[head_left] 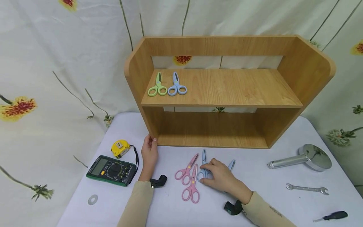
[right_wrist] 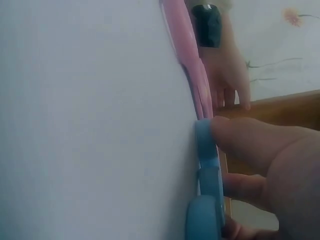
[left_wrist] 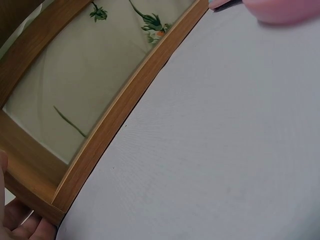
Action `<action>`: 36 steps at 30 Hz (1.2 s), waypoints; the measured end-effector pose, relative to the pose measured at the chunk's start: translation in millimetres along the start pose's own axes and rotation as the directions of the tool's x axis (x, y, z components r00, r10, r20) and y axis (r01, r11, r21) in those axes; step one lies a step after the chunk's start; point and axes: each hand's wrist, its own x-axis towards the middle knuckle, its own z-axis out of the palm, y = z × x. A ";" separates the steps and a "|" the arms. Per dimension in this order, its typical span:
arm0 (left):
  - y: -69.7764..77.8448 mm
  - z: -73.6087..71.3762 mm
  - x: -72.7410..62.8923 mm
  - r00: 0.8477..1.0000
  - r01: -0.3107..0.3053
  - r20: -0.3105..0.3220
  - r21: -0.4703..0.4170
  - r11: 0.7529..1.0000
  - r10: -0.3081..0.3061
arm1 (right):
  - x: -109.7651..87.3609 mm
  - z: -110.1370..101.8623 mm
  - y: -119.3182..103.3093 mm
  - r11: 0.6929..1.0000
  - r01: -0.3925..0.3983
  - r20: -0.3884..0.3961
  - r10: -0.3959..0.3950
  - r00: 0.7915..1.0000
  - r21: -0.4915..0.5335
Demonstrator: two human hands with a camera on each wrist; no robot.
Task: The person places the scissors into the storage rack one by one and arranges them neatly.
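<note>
At the lower left corner of a wooden two-tier shelf, my left hand grips the side panel, thumb at the front and fingers behind it in the left wrist view. My right hand pinches a pair of blue scissors by the handles, with the blades pointing toward the shelf. The right wrist view has the thumb right against the blue handle. A second pair of blue scissors lies mostly hidden under that hand. Just left are two pairs of pink scissors, one farther back and one nearer.
Green scissors and blue scissors lie on the upper tier. Left on the table are a yellow tape measure, a multimeter and a washer. A round-headed metal tool, wrench and screwdriver lie right.
</note>
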 end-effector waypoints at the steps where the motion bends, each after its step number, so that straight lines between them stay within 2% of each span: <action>1: 0.3 0.0 0.1 1.000 -0.002 0.001 -0.001 1.000 0.002 | 0.0 -0.7 -0.2 1.000 -0.006 0.011 0.006 1.000 -0.008; 8: 0.1 -0.9 0.7 1.000 -0.008 -0.002 -0.005 1.000 0.008 | 0.3 -9.5 -2.0 0.999 -0.027 0.128 0.029 0.991 -0.021; 14: -0.6 -1.2 1.9 1.000 -0.010 -0.003 -0.004 1.000 0.010 | 3.6 -15.3 7.5 0.990 -0.071 0.162 0.051 0.985 0.119; 18: -1.1 -1.7 1.9 1.000 -0.014 -0.004 -0.002 1.000 0.014 | 4.8 -19.0 17.3 0.961 -0.087 0.194 0.035 0.980 0.264; 22: -1.0 -1.8 1.6 1.000 -0.017 -0.005 -0.005 1.000 0.017 | 5.6 -22.5 24.4 0.928 -0.081 0.228 -0.004 0.974 0.364; 31: -1.8 -0.2 1.8 1.000 0.002 -0.006 -0.008 1.000 -0.002 | 6.1 -26.1 31.1 0.886 -0.083 0.255 -0.041 0.966 0.456; 36: -1.5 0.9 1.5 1.000 0.001 -0.004 -0.010 1.000 -0.001 | 5.0 -25.9 33.1 0.878 -0.092 0.249 -0.032 0.968 0.470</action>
